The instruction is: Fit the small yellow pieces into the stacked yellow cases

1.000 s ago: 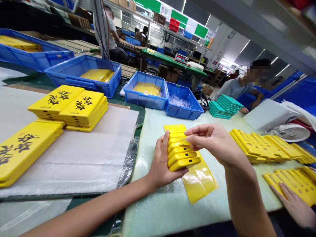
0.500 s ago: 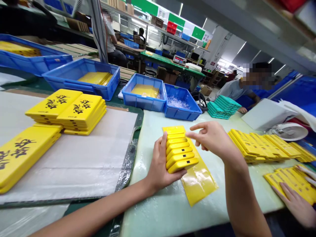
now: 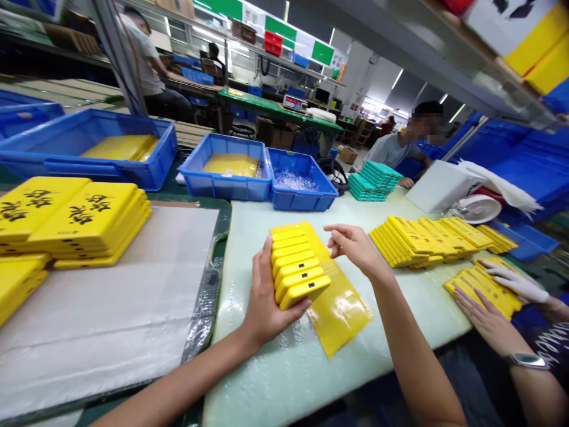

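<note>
**Hand Status: Left Grasping, Right Released**

My left hand (image 3: pixel 265 302) grasps a fanned stack of yellow cases (image 3: pixel 296 273), cupping its lower left side. The stack stands on a glossy yellow film sheet (image 3: pixel 342 314) near the middle of the pale green tabletop (image 3: pixel 262 379). My right hand (image 3: pixel 353 246) is released, fingers loosely curled, just beside the stack. Toward the tabletop's right edge, a co-worker's hands (image 3: pixel 486 317), one gloved, rest on more yellow cases (image 3: pixel 482 290). Blue bins (image 3: pixel 302 198) stand beyond the far edge.

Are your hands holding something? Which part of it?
The left hand cups a fanned stack of yellow cases along its left side, fingers under the nearest case. The right hand holds nothing.
</note>
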Available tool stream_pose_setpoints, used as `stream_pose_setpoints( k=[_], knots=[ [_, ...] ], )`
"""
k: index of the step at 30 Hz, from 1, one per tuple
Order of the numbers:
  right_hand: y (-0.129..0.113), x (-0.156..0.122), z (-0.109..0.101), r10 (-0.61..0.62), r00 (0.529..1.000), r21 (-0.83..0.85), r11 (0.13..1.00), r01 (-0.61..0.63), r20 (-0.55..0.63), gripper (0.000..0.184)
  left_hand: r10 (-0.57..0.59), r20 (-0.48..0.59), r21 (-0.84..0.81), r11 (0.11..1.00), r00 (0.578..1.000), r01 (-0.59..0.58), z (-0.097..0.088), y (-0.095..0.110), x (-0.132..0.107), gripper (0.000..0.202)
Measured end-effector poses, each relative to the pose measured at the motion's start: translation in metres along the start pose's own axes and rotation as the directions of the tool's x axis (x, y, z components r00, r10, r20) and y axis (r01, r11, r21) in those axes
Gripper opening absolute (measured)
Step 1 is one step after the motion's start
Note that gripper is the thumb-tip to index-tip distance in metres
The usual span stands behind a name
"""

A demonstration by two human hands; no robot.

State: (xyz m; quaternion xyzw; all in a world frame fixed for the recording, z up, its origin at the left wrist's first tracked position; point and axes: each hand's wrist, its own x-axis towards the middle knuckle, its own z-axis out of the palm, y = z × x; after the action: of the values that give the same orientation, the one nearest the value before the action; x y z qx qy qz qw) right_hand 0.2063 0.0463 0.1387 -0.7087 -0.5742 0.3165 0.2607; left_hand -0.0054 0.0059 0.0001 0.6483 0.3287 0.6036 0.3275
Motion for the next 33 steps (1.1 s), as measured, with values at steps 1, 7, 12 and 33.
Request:
stream_pose_setpoints(
  k=[1, 7, 12, 33],
  knots=[
    [0.012, -0.003, -0.002, 0.022, 0.996, -0.151, 0.988, -0.034, -0.081, 0.032, -0.001, 0.001, 0.005, 1.000, 1.000, 0.001, 0.000, 0.000, 0.000, 0.124],
    [0.067, -0.027, 0.020, 0.111, 0.967, -0.431, 0.880, -0.202, -0.229, 0.019, 0.007, -0.003, 0.031, 0.999, 1.000, -0.007, 0.000, 0.001, 0.000, 0.124],
    [0.067, -0.034, 0.044, 0.126, 0.948, -0.544, 0.794, -0.272, -0.291, 0.018, -0.005, -0.003, 0.054, 0.999, 1.000, 0.005, -0.001, 0.002, -0.001, 0.124],
    [0.067, -0.028, 0.040, 0.163, 0.931, -0.573, 0.749, -0.333, -0.327, 0.024, 0.004, 0.039, 0.026, 1.000, 0.999, -0.005, -0.004, 0.002, 0.001, 0.123]
  ],
)
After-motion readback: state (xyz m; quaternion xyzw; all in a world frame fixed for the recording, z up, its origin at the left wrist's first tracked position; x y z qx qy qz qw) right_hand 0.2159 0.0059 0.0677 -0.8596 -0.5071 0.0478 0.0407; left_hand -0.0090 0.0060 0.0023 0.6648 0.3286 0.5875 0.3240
